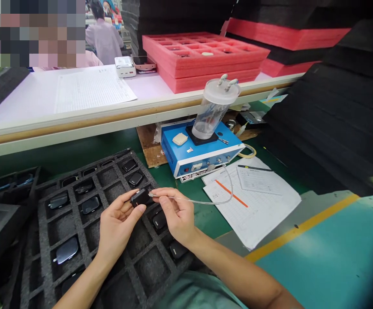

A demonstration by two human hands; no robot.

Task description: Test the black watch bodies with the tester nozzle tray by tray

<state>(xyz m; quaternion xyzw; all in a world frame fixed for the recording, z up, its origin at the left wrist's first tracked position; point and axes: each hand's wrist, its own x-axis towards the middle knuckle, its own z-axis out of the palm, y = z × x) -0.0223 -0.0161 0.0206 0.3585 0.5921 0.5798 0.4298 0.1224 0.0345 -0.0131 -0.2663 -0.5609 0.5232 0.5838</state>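
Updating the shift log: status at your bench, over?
Left hand holding small black device. Right hand pinching clear tube, metal tip at device. Foam tray beneath both hands.

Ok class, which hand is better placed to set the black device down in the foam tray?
Probably the left hand: it cradles the black device right above the foam tray. The right hand is pinching the clear tube at the device, so it looks less free.

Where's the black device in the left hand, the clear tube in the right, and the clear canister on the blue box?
black device [139, 198], head view, on its top face
clear tube [206, 202], head view, on its free run
clear canister [212, 109], head view, on its side wall
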